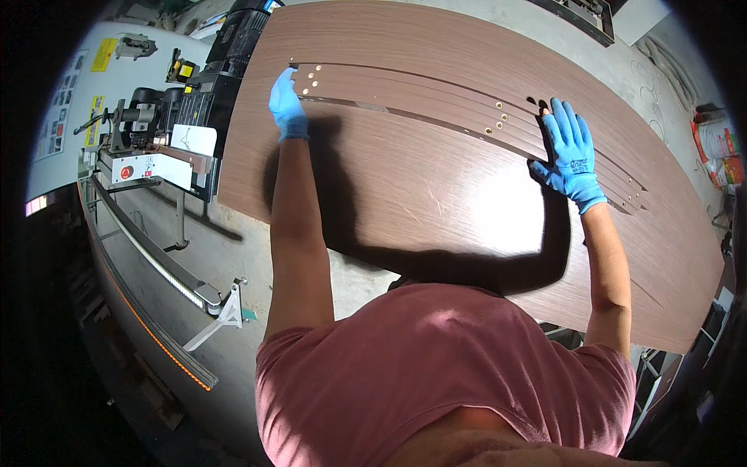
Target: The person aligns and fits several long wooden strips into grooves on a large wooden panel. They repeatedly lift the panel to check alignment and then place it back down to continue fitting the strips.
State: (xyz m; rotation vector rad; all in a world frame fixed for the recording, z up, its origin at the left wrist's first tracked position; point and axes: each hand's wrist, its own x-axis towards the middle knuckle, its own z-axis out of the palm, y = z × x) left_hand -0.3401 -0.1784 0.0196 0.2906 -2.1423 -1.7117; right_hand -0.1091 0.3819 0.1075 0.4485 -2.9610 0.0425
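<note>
Several narrow brown boards [428,97] lie side by side across a large wood-grain panel [405,179]. Small round holes [499,117], pale or brass-coloured inside, group near the left end, right of the middle and at the right end. My left hand [289,107], in a blue glove, stands edge-on against the boards' left end, fingers stretched out; its palm side is partly hidden. Toward the right end, my right hand [574,156], gloved alike, rests flat over the boards. Its fingers are spread, with the thumb by the near edge.
On the left stands a machine [159,124] with black motors, a red button and a white cover. A metal rail [148,253] curves below it. Red and white sacks [716,140] and grey hoses [669,74] lie beyond the right end. A dark metal frame [580,15] is at the back.
</note>
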